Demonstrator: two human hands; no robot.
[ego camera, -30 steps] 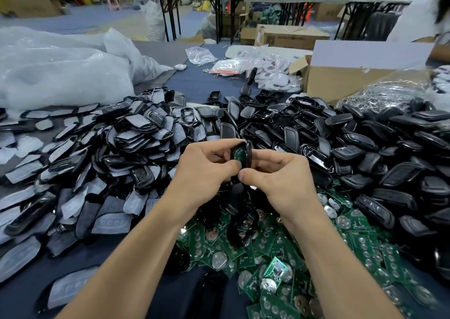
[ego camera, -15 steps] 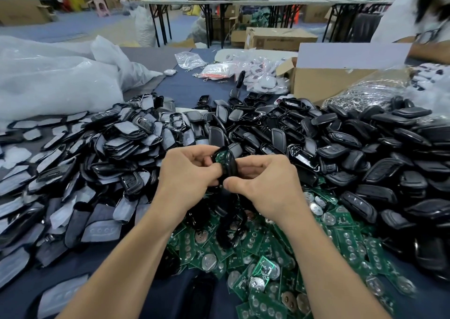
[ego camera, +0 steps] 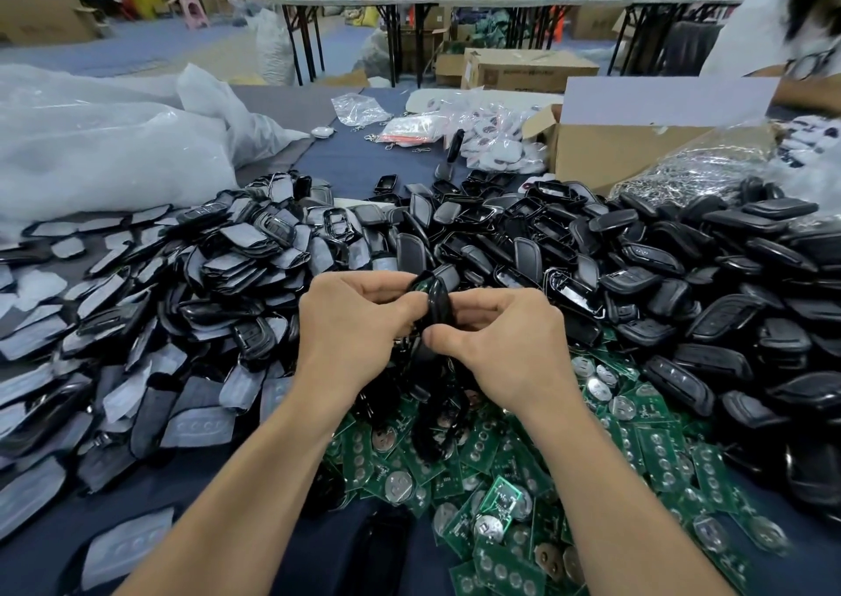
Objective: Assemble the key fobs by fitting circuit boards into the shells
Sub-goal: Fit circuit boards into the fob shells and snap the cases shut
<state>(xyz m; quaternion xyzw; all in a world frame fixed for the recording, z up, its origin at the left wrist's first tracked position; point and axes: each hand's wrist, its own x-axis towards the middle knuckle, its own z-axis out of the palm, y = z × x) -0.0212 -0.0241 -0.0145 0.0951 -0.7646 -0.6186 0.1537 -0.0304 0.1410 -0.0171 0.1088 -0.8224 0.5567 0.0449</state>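
Pressing a shell (ego camera: pixel 439 304) closed over its circuit board (ego camera: pixel 421 283).
From the head camera I see the left hand (ego camera: pixel 350 322) and right hand (ego camera: pixel 505 336) both curled around that one black shell, thumbs pinching its near edge, held up over the middle of the surface (ego camera: pixel 355 163); a sliver of green board shows inside. I'd squeeze evenly along the seam so the board seats flat. Loose boards (ego camera: pixel 500 481) lie near, spare shells (ego camera: pixel 682 276) right.

Wrapped shells (ego camera: pixel 182 286): heaped left on the desk (ego camera: pixel 359 163)
Bare shells (ego camera: pixel 682 276): piled right
Circuit boards (ego camera: pixel 500 481): spread nearest
Box (ego camera: pixel 614 149): stood behind, right
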